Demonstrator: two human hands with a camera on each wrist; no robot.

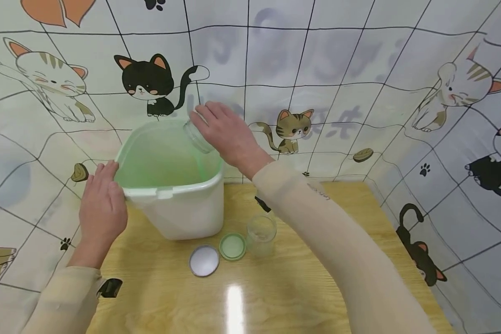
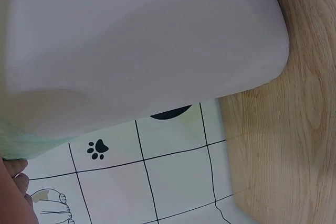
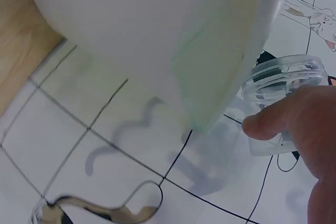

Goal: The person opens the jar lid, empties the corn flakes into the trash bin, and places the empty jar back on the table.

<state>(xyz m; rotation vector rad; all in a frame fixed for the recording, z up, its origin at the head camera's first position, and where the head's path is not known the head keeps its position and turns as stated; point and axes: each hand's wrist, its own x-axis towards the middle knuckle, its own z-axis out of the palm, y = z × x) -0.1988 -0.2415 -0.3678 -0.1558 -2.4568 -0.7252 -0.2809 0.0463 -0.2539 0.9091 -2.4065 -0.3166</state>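
Observation:
In the head view a white bin [image 1: 179, 211] with a pale green liner bag [image 1: 158, 160] stands at the back left of the table. My left hand [image 1: 104, 204] rests against the left side of its rim, fingers extended. Over the bin's right side my right hand [image 1: 225, 132] grips a clear jar [image 1: 198, 138], tilted with its mouth toward the bag. The right wrist view shows the thumb pressed on this clear jar [image 3: 262, 145], whose threaded neck has no lid on it. Inside the bag, the bottom is too unclear to tell what lies there.
A second clear jar [image 1: 261, 234] stands in front of the bin. Beside it lie a green-rimmed lid [image 1: 233, 246] and a whitish round lid [image 1: 204, 260], flat on the wooden table [image 1: 284, 297]. A cat-patterned sheet [image 1: 334, 60] closes off the back and sides.

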